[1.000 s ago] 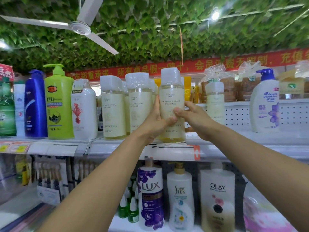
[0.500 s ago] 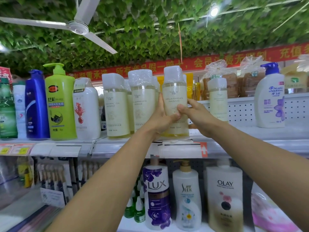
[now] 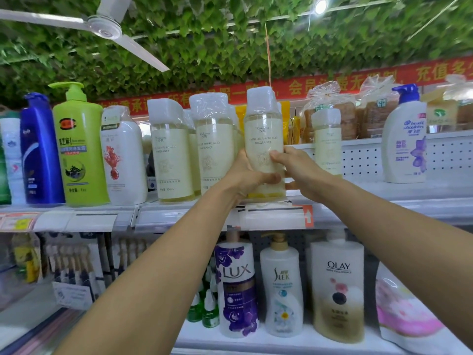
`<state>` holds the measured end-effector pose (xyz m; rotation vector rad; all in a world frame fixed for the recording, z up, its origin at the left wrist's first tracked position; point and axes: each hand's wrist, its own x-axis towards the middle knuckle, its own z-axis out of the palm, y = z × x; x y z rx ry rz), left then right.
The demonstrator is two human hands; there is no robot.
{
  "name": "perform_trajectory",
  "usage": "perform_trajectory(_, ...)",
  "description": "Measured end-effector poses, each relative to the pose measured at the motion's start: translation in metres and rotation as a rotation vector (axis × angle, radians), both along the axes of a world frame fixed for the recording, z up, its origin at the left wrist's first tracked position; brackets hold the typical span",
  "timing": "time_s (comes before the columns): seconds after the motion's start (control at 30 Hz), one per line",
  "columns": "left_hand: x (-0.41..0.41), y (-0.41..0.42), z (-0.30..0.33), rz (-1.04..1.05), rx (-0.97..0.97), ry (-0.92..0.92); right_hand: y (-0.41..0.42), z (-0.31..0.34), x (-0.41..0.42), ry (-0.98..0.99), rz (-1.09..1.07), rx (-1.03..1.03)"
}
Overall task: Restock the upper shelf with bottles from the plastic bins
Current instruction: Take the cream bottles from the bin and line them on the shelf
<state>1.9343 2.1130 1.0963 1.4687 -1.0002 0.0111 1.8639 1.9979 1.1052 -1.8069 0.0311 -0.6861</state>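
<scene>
Bottle in hand: pale yellow bottle point(image 3: 265, 139), cap wrapped in clear film, upright at the front edge of the upper shelf point(image 3: 422, 201), near the centre of the head view; its base seems to touch the shelf, though the fingers hide that spot.
Left hand: left hand point(image 3: 249, 178) wraps the bottle's lower body from 8 o'clock, thumb across the front, fingers curled round it.
Right hand: right hand point(image 3: 299, 167) holds the same bottle from 4 o'clock, thumb pressed on the label, fingers round the far side.
Neighbours at 9 o'clock: two matching bottles point(image 3: 213, 147) and point(image 3: 170, 152) stand just beside it on the same shelf, then a white bottle point(image 3: 122, 160), a green pump bottle point(image 3: 80, 149) and a blue bottle point(image 3: 38, 149).
Neighbours at 3 o'clock: another matching bottle point(image 3: 327, 142) farther back, and a white pump bottle point(image 3: 405, 139) well apart.
Shelf below, at 6 o'clock: purple Lux bottle point(image 3: 238, 285), Slek pump bottle point(image 3: 281, 288), Olay bottle point(image 3: 337, 290).
Overhead, at 12 o'clock: leaf-covered ceiling point(image 3: 230, 34) and a white fan point(image 3: 105, 25).
</scene>
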Motion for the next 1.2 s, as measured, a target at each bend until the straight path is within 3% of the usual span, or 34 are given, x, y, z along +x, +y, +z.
perform_trajectory(0.23, -0.009, 0.002, -0.001, -0.006, 0.011, 0.029, 0.001, -0.001, -0.001, 0.001, -0.012, 0.001)
perform_trajectory(0.43, -0.023, 0.004, -0.002, 0.138, 0.052, -0.059, 0.000, -0.011, -0.011, -0.164, -0.276, -0.218)
perform_trajectory(0.53, -0.031, 0.004, -0.007, 0.256, 0.055, -0.072, -0.006, -0.022, -0.022, -0.283, -0.359, -0.228)
perform_trajectory(0.7, -0.053, 0.002, -0.021, 0.480, -0.179, -0.071, -0.007, -0.034, -0.050, -0.460, -0.431, -0.250)
perform_trajectory(0.9, -0.094, -0.013, -0.051, 0.295, -0.401, 0.085, -0.012, -0.063, -0.086, -0.420, -0.384, -0.177)
perform_trajectory(1.2, -0.144, -0.028, -0.111, 0.127, -0.338, 0.421, -0.030, -0.118, -0.149, -0.281, -0.351, -0.058)
